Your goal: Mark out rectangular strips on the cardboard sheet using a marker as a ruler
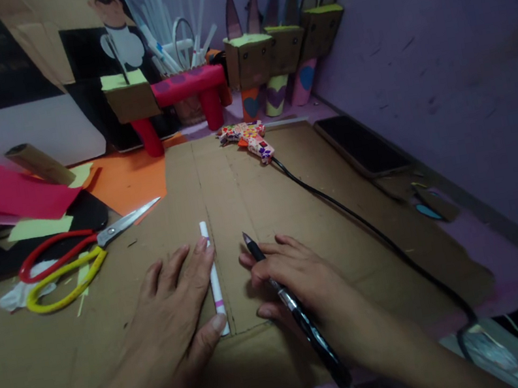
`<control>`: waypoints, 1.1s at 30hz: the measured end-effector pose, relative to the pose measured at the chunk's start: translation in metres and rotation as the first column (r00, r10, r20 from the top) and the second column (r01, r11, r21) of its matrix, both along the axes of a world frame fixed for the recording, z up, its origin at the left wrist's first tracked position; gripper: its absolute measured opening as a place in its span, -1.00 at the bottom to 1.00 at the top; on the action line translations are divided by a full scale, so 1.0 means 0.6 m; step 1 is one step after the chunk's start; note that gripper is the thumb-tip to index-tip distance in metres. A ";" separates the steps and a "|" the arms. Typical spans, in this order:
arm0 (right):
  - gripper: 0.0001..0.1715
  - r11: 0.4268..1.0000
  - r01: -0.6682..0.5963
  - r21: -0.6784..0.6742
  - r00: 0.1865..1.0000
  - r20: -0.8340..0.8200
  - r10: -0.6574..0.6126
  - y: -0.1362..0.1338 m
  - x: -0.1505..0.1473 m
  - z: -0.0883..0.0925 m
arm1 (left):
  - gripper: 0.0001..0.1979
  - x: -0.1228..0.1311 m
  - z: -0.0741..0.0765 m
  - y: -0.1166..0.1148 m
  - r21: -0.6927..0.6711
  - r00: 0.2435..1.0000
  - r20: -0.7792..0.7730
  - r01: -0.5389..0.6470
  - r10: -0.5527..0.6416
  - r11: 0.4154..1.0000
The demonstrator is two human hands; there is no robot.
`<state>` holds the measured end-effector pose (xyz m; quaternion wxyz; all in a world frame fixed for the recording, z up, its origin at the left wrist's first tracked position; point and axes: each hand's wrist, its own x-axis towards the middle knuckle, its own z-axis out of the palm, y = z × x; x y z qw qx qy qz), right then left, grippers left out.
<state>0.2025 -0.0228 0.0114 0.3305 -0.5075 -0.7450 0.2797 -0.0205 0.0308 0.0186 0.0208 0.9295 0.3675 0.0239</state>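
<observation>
My left hand (pixel 173 307) lies flat on the brown cardboard (pixel 169 368). Its index finger and thumb press down on a slim white stick with purple bands (pixel 214 281), which lies alongside a pencilled line. My right hand (pixel 297 274) is closed round a black pen (pixel 305 322), its tip pointing away from me over the cardboard, right of the stick. Whether that tip touches the surface I cannot tell. Drawn lines run lengthwise on the cardboard between and beyond my hands.
Red-and-yellow-handled scissors (pixel 98 241) lie at the left, near pink paper (pixel 11 196) and orange paper (pixel 132 179). A flower-patterned glue gun (pixel 250 139) trails a black cord (pixel 357 217) rightward. A phone (pixel 362 143) and cardboard animal figures (pixel 251 63) stand near the wall.
</observation>
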 end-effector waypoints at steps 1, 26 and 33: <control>-0.77 1.000 0.000 0.002 1.000 0.001 0.000 0.001 0.000 0.000 | -0.33 0.001 0.002 0.000 -0.017 1.000 0.006 -0.013 0.013 1.000; -0.79 1.000 -0.016 -0.024 1.000 0.008 0.016 -0.001 0.001 0.006 | -0.38 -0.005 0.000 0.003 -0.037 1.000 0.007 -0.006 0.007 0.999; -0.82 1.000 -0.001 -0.023 1.000 -0.002 0.001 0.000 0.000 0.009 | -0.37 -0.005 -0.001 0.003 -0.038 1.000 -0.012 -0.001 0.001 0.999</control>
